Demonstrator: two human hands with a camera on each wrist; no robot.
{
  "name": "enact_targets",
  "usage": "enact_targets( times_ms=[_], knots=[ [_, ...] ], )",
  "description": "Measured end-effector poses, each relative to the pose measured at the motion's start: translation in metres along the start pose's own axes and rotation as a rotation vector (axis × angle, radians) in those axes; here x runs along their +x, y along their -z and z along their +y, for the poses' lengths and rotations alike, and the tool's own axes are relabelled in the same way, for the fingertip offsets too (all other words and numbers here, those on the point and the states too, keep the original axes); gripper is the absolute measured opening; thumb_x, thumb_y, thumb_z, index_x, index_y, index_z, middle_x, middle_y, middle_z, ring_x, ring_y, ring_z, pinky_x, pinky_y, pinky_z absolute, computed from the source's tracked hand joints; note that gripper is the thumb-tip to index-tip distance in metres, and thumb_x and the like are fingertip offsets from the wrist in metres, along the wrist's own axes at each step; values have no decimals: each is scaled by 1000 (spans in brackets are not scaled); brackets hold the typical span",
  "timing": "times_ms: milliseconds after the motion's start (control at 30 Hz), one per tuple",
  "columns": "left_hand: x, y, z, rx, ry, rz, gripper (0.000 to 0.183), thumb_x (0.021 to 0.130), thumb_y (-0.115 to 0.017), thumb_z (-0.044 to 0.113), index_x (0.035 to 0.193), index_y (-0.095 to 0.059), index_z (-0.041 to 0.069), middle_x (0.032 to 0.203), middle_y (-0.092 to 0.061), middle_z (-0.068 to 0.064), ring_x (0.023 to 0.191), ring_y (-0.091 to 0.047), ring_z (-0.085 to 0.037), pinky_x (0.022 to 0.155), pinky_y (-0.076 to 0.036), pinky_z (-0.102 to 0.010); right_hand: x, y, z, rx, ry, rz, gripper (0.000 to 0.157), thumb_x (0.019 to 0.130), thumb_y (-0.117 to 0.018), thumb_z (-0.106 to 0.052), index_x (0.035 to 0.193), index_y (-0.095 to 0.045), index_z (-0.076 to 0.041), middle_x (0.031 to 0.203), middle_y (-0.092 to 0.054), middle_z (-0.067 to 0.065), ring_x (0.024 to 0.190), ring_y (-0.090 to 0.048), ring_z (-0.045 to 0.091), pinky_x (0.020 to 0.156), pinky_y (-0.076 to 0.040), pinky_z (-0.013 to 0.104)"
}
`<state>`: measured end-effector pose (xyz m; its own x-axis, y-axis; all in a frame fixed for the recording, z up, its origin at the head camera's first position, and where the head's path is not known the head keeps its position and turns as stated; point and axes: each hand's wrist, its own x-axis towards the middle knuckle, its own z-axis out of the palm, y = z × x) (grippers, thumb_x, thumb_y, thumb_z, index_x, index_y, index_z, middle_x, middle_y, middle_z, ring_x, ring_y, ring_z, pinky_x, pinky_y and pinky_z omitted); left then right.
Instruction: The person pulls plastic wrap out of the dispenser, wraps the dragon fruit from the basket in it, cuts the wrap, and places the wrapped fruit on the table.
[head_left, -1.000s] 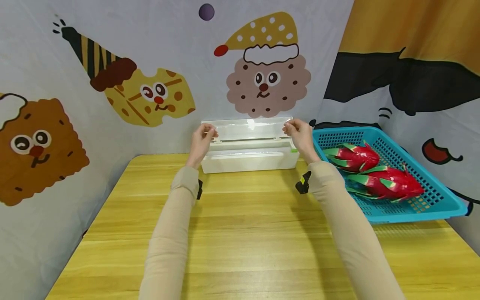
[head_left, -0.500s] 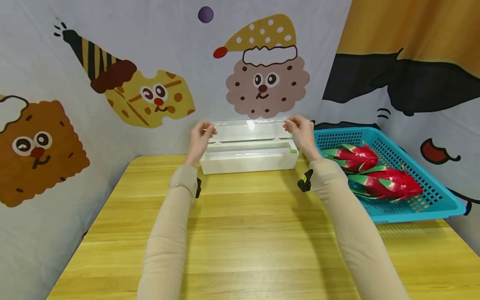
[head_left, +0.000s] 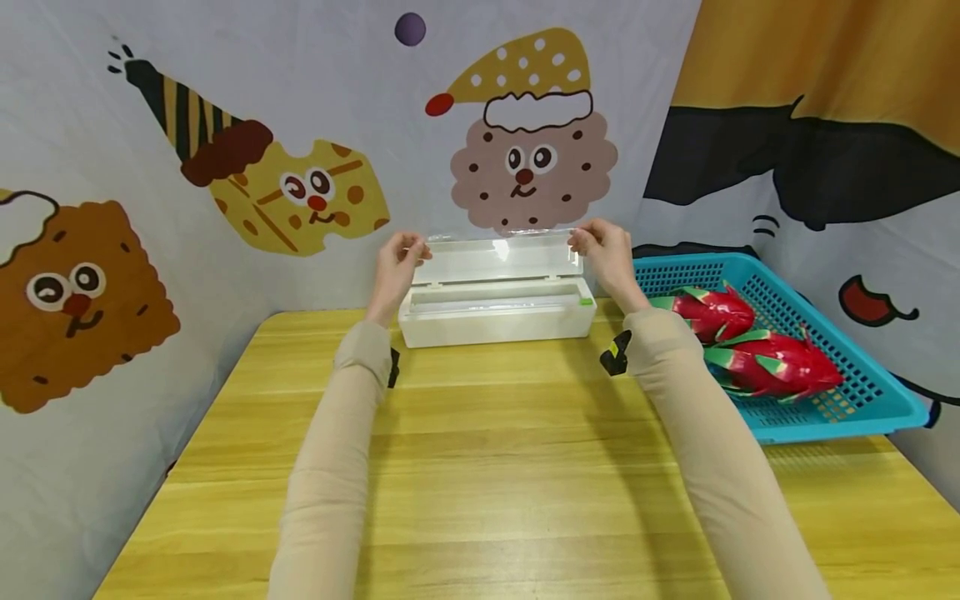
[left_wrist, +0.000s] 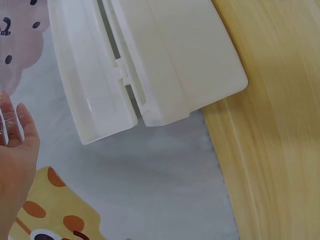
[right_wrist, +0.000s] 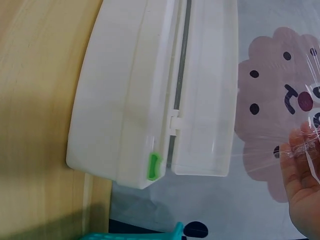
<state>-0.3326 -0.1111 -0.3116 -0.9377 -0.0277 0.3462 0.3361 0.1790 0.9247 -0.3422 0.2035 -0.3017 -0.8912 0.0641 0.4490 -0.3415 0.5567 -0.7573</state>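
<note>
A white cling film dispenser (head_left: 498,326) stands at the back of the table, its lid (head_left: 480,265) tipped up behind it. My left hand (head_left: 395,268) and right hand (head_left: 610,260) are raised at either end of the lid. Between them stretches clear cling film (head_left: 534,232), its glossy edge showing above the lid. Each hand pinches one end of that film between thumb and fingers. In the right wrist view, the film bunches in wrinkles at the fingers (right_wrist: 295,155). The left wrist view shows film across the left fingers (left_wrist: 14,122), with that hand partly cut off.
At the right is a turquoise basket (head_left: 873,417) holding two red dragon fruits (head_left: 783,367) with green tips. A cloth (head_left: 300,279) printed with cartoon food hangs directly behind the dispenser. Wooden tabletop (head_left: 495,467) lies in front, under the forearms.
Both hands have risen a little, and the film's edge has come up with them above the lid. The dispenser stays in place.
</note>
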Motion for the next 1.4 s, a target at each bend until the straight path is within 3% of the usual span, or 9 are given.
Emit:
enact_targets(
  times_ms=[167,233,467,700,867,933,1100,1400],
  knots=[
    [6,1,-1,-16,-11,9,24,98,-50,13,110,-56,-6,100,-63,-19,88,-62,-14,94,-52,-36,2,3,-3,31,21,5,26,98,-51,-18,104,-65,2,98,-68,20,78,-63,13,72,-53,14],
    [4,2,5,-31,-10,2,22,98,-50,10,110,-55,-7,100,-62,-21,87,-62,-15,95,-51,-38,2,4,-5,39,17,4,23,98,-52,-17,103,-65,1,97,-69,20,77,-62,9,71,-52,13],
    [14,1,-6,-7,-53,24,23,98,-51,17,107,-57,-3,85,-62,3,83,-60,-8,88,-53,-29,3,8,-8,40,-7,-8,29,98,-49,-24,105,-65,-1,100,-68,17,83,-63,13,77,-55,18],
    [18,1,-7,3,-107,35,26,98,-52,18,108,-57,-5,85,-62,1,86,-62,-16,84,-53,-24,6,12,-11,41,-3,-6,30,98,-49,-24,107,-64,0,102,-68,18,80,-62,7,80,-56,23],
    [15,4,4,-28,-104,29,17,98,-51,14,102,-59,-1,83,-62,1,87,-61,-21,86,-53,-30,7,14,-16,34,18,1,29,98,-49,-24,107,-64,-1,100,-68,16,78,-61,4,78,-56,20],
    [13,5,11,-40,-101,24,17,98,-51,11,102,-59,-3,82,-62,0,83,-61,-18,87,-53,-33,7,15,-18,28,24,4,29,98,-49,-25,107,-65,-2,99,-68,15,78,-61,5,78,-56,20],
    [8,8,29,-42,-92,15,20,97,-51,7,105,-56,-11,81,-62,-1,76,-59,-8,84,-53,-28,7,18,-23,17,46,14,28,98,-49,-23,106,-65,-2,98,-68,15,80,-61,9,78,-56,23],
    [7,10,40,-55,-86,23,17,96,-54,8,103,-58,-7,80,-64,-1,79,-62,-15,83,-54,-28,12,23,-30,21,45,23,28,97,-50,-23,106,-65,0,96,-68,13,80,-61,8,78,-55,20]
  ],
)
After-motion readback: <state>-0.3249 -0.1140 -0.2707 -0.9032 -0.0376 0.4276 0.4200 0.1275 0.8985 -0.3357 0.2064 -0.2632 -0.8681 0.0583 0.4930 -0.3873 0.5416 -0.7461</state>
